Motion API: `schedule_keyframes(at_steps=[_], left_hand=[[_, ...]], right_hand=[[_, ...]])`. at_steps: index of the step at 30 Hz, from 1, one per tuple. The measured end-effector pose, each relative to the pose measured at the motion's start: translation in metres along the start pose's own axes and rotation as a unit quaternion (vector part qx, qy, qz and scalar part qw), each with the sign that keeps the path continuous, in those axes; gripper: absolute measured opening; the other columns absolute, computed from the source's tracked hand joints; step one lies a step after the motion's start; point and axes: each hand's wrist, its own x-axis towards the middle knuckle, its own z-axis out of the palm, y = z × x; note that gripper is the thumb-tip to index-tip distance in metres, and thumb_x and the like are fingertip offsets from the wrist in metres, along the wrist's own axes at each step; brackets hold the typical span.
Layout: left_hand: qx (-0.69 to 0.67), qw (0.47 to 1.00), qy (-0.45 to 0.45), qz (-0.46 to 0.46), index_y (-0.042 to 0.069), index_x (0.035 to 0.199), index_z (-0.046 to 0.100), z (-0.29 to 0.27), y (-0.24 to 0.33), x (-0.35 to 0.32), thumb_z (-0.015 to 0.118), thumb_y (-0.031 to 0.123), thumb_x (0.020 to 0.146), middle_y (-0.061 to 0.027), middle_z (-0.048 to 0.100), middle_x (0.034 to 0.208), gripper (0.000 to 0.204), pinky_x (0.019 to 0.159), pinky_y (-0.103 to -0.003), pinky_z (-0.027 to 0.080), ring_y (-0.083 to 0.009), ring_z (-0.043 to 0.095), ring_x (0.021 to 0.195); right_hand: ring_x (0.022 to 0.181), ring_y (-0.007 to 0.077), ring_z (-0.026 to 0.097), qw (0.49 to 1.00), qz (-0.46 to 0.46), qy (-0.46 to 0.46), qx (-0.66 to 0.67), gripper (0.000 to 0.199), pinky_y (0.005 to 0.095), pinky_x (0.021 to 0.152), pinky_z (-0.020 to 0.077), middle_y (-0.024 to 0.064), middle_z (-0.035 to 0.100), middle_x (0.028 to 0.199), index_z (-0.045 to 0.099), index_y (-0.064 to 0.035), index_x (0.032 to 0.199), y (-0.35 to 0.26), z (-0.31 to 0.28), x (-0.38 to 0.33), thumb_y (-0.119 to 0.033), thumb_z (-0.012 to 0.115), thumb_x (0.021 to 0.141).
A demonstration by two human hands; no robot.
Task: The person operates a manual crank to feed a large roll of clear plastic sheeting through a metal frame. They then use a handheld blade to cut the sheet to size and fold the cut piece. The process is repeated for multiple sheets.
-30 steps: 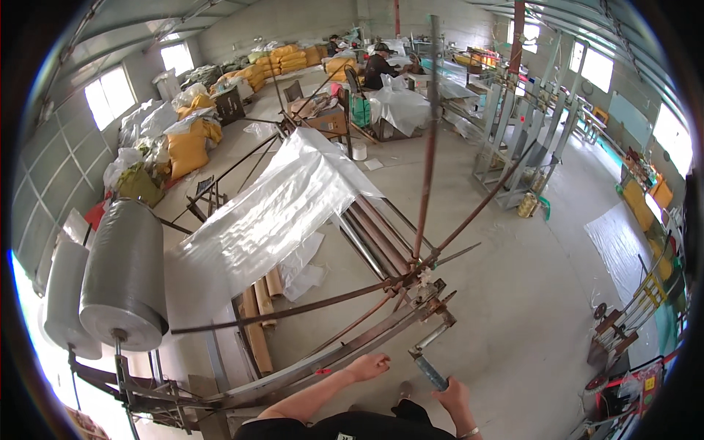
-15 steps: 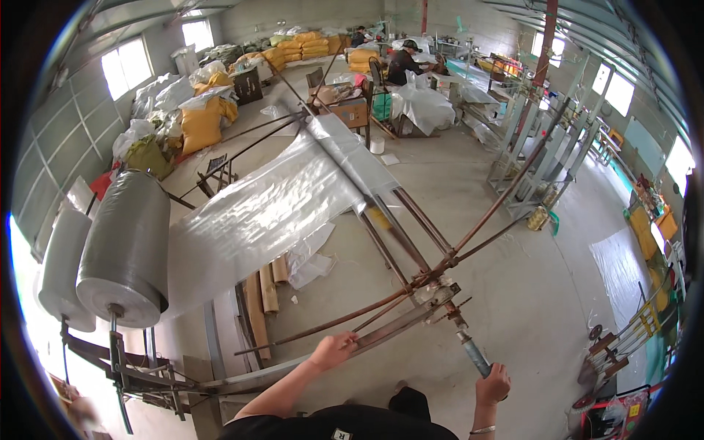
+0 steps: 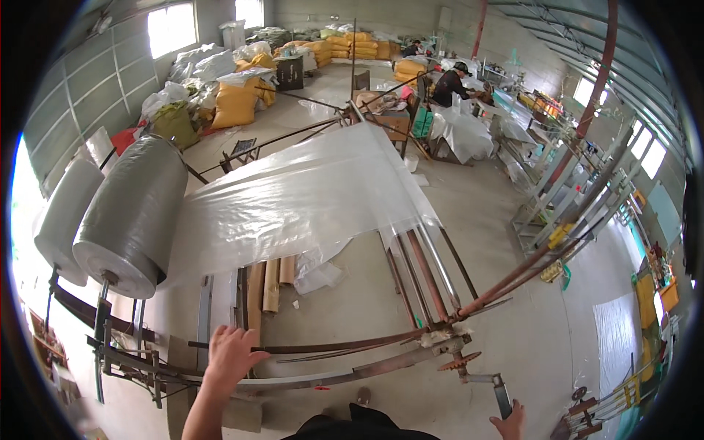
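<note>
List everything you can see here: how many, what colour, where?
Large plastic-film roll: one, grey, left
Smaller plastic-film roll: one, pale grey, far left
Barred metal frame: one, rust-brown and silver, centre
Wide translucent plastic sheet: one, whitish, from large roll to frame
Cylindrical crank handle: one, grey, frame's near end
Long cardboard tubes: at least three, brown, floor
Bulging sacks: many, mostly yellow, back left
Slim metal posts: two, rust-red, back and right
Bright windows: several, white, walls
Wheeled metal trolley: one, brown and yellow, lower right
Co-workers: two, dark clothing, back
Left hand: one, bare, by frame's long bar
Right hand: one, bare, at crank handle
</note>
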Motion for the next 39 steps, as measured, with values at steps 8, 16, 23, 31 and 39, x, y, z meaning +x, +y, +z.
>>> schedule_keyframes(at_steps=[8,16,23,31,39], left_hand=[[0.024,0.991,-0.113,-0.064,0.009,0.051,0.057,-0.001,-0.034,0.009,0.067,0.051,0.072,-0.0071,0.05,0.047,0.048,0.06,-0.038,0.047,-0.0278,0.055,0.05],[0.052,0.994,0.036,-0.093,0.011,0.046,0.04,0.002,-0.011,0.009,0.067,0.036,0.076,-0.0031,0.044,0.044,0.047,0.05,-0.035,0.036,-0.0227,0.049,0.044],[-0.003,0.979,-0.036,-0.201,0.008,0.044,0.036,0.039,-0.018,0.003,0.068,0.024,0.062,-0.0062,0.037,0.043,0.04,0.052,-0.041,0.03,-0.0276,0.042,0.045],[0.019,0.965,-0.048,-0.256,0.009,0.043,0.038,0.089,-0.026,-0.014,0.069,0.019,0.053,-0.006,0.04,0.043,0.035,0.053,-0.041,0.031,-0.0274,0.044,0.046],[0.019,0.893,-0.341,-0.293,0.006,0.087,0.064,-0.035,0.013,0.032,0.069,0.028,0.083,-0.0145,0.065,0.089,0.023,0.074,-0.037,0.048,-0.0241,0.064,0.08]], right_hand=[[0.118,0.0381,0.046,0.882,-0.393,0.156,0.21,0.051,0.0468,0.098,0.0395,0.0207,0.048,0.128,0.051,0.0004,0.121,-0.301,-0.023,0.168,-0.013,0.071,0.075],[0.134,0.0316,0.03,0.852,-0.514,0.064,0.074,0.061,0.0468,0.105,0.0303,0.0152,0.036,0.142,0.046,-0.0042,0.131,-0.564,0.152,0.378,-0.02,0.072,0.077],[0.142,0.0247,0.014,0.86,-0.473,-0.011,-0.193,0.06,0.0509,0.112,0.0183,0.0066,0.023,0.152,0.034,-0.0159,0.143,-0.646,0.291,0.48,-0.042,0.051,0.091],[0.143,0.0237,0.009,0.848,-0.48,-0.008,-0.227,0.06,0.0515,0.113,0.012,0.0031,0.019,0.154,0.026,-0.0177,0.147,-0.672,0.317,0.513,-0.05,0.034,0.096],[0.142,0.0242,0.015,0.883,-0.453,-0.042,-0.117,0.062,0.0524,0.113,0.0158,0.0054,0.022,0.153,0.029,-0.0155,0.145,-0.656,0.294,0.503,-0.048,0.042,0.094]])
